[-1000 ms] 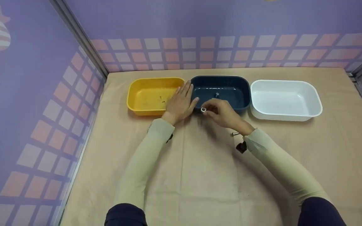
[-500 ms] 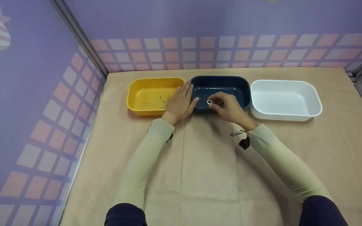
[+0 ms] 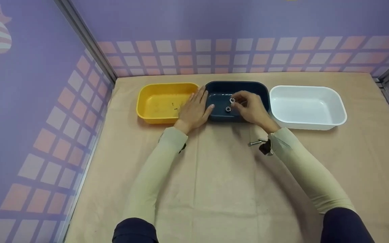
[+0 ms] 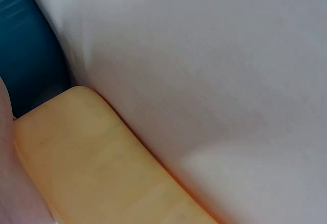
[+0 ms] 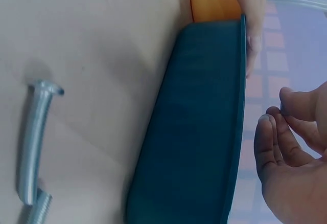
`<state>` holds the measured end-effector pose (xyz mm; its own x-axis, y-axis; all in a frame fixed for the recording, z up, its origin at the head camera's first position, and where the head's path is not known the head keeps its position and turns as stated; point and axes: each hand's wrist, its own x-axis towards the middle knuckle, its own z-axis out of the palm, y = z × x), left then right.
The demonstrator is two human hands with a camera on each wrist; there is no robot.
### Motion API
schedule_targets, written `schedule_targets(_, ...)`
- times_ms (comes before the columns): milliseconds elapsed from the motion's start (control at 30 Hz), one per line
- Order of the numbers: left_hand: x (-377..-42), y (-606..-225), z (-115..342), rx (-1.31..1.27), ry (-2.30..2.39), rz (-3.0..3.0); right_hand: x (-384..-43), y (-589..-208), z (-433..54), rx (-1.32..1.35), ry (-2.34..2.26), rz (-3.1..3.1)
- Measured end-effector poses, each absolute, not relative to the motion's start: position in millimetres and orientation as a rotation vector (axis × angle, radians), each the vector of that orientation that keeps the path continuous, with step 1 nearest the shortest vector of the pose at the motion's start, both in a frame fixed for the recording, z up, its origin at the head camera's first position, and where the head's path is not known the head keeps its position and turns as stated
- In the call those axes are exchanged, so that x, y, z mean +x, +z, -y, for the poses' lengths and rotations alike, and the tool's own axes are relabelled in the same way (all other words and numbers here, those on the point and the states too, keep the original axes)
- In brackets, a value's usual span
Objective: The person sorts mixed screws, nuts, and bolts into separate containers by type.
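Observation:
My right hand [image 3: 251,108] is over the dark blue bin [image 3: 236,118] and pinches a small silver nut [image 3: 232,100] between thumb and finger. Just below it in the head view, another nut [image 3: 228,109] shows inside the bin. The right wrist view has the pinching fingers [image 5: 294,106] above the bin's rim. My left hand [image 3: 193,109] lies with straight fingers across the neighbouring rims of the yellow bin [image 3: 157,120] and the blue one. In the left wrist view only the hand's edge [image 4: 13,183] appears, beside the yellow bin's outer wall [image 4: 102,157].
Two silver bolts lie on the cloth near my right wrist; one bolt [image 5: 37,142] touches the end of the other bolt [image 5: 41,209]. A white bin [image 3: 306,125] stands right of the blue one. Small dark thin pieces [image 3: 174,107] lie in the yellow bin. Patterned walls [image 3: 235,23] enclose the table.
My right hand has moved from the blue bin's front rim inward and to the right, carrying the nut. The nut lower in the bin has come into sight. My left hand has stayed put.

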<state>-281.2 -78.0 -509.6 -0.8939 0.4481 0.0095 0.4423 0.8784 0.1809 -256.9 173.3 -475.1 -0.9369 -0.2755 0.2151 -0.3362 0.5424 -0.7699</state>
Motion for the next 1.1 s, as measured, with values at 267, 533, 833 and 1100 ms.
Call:
schedule_targets(267,-278.6,-509.4,78.2,0.724,0.291,-3.004,-265.9,-481.6,-184.7,0.491,1.368,2.674)
schedule_targets(533,-279.9,-511.2,78.1,0.711,0.289,-2.997,-272.5,-486.3,-192.3,0.450,1.325,2.667)
schedule_targets(833,-280.5,-509.7,77.8,0.702,0.287,-2.999,-278.9,-488.0,-199.4,0.411,1.286,2.681)
schedule_targets(1100,-280.1,-507.5,77.4,0.695,0.297,-2.989,-283.6,-491.2,-203.3,0.372,1.286,2.676)
